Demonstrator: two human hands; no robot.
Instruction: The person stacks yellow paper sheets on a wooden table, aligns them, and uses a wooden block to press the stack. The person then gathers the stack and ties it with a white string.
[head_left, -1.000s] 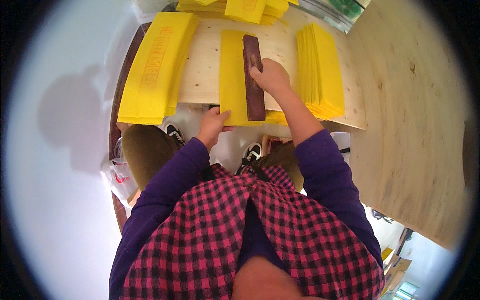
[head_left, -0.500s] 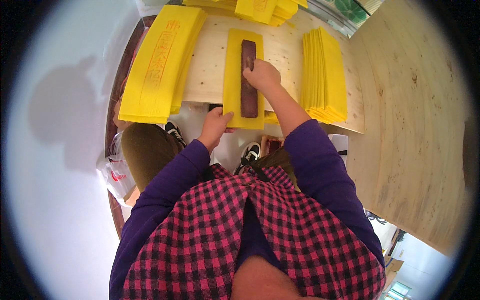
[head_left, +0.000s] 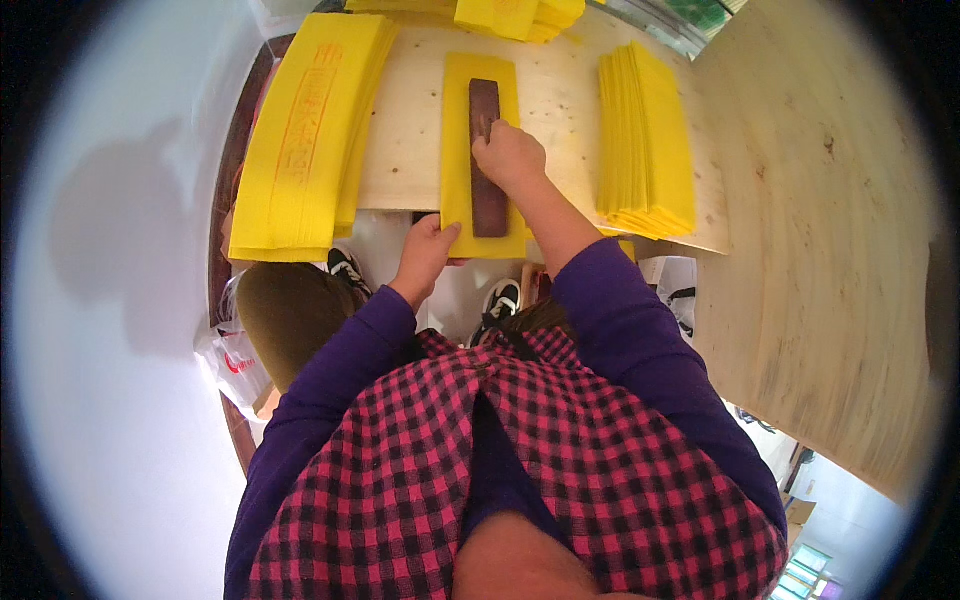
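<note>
A long dark reddish-brown wooden stamp block lies lengthwise on a yellow paper strip. My right hand is closed around the grip on top of the block, at about its middle. At the strip's near left corner, my left hand pinches the paper, thumb on top and fingers partly hidden underneath. That near end reaches past the table's front edge. The block's underside is hidden. To the left, a thick pile of yellow strips carries red printing on its top sheet.
A fanned stack of yellow strips rests on the right of the pale wooden table. More yellow paper lies at the far edge. A tall wooden panel stands on the right. A white plastic bag is at lower left.
The view has shifted slightly. Both hands keep their hold, and the block stays on the yellow strip in nearly the same place.
</note>
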